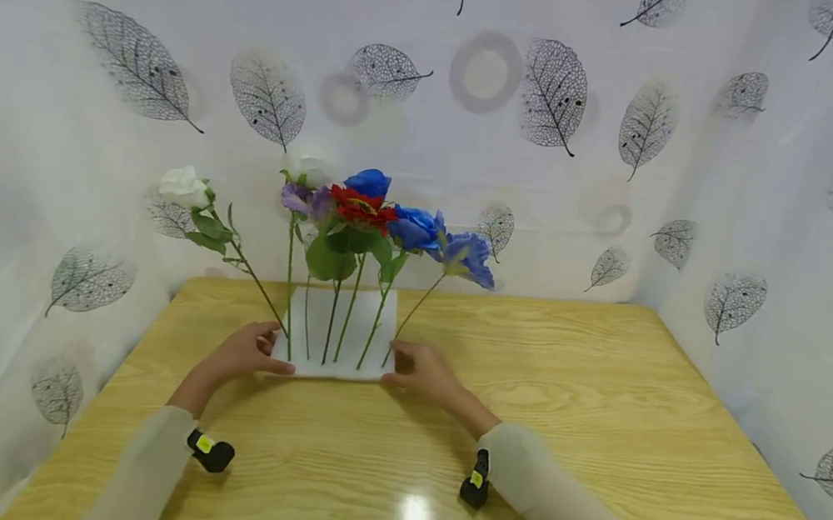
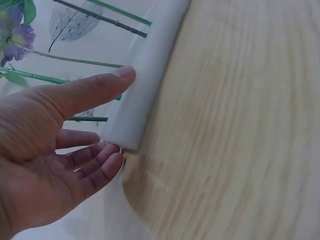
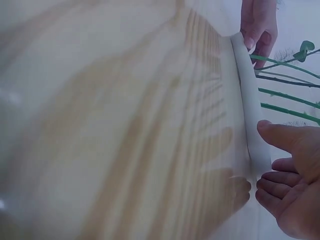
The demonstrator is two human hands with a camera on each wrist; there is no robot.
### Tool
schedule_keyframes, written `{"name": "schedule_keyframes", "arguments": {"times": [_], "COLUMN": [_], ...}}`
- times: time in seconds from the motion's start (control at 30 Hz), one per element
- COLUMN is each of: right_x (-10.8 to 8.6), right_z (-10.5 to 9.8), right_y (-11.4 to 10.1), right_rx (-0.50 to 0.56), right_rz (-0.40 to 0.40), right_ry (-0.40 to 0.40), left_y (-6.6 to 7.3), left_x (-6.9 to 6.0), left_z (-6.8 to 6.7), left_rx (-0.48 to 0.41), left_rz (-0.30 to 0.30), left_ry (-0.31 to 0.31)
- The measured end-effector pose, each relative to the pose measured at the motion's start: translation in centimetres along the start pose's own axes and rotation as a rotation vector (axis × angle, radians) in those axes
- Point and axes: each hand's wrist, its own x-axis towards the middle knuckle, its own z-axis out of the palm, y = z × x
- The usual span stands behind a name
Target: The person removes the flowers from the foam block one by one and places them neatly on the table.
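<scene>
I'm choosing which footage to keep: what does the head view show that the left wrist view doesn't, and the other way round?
Only the head view shows the right hand, the red flower and the blue flowers.

Only the left wrist view shows the palm side of the left hand.

Both show that hand at one end of the white base, stems, a purple flower, the wooden tabletop and the leaf-print backdrop.

We see a person's plain, pale-beige left sleeve (image 1: 144,464) and right sleeve (image 1: 563,496), both long. At the cuffs (image 1: 179,415) we spot small black wrist cameras (image 1: 219,457), one per arm, each bearing a bright yellow patch (image 1: 205,443).
</scene>
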Motion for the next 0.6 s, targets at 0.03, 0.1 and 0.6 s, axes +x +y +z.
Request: {"name": "schedule_keyframes", "arguments": {"times": [0.03, 0.1, 0.6], "right_x": [0.2, 0.7, 2.2], "right_z": [0.3, 0.7, 2.2], "right_y": [-0.2, -0.5, -3.0], "right_rx": [-0.010, -0.018, 0.034], "right_rz": [-0.009, -0.014, 0.001], "right_ry": [0.000, -0.006, -0.031], "left_y": [-0.2, -0.6, -2.4], "left_x": [-0.1, -0.3, -1.5], "left_z": [-0.3, -0.8, -3.0], "left_rx": [-0.002, -0.004, 0.005], "left_rz": [-0.004, -0.015, -0.047], "left_ry": [0.000, -0.001, 0.016]}}
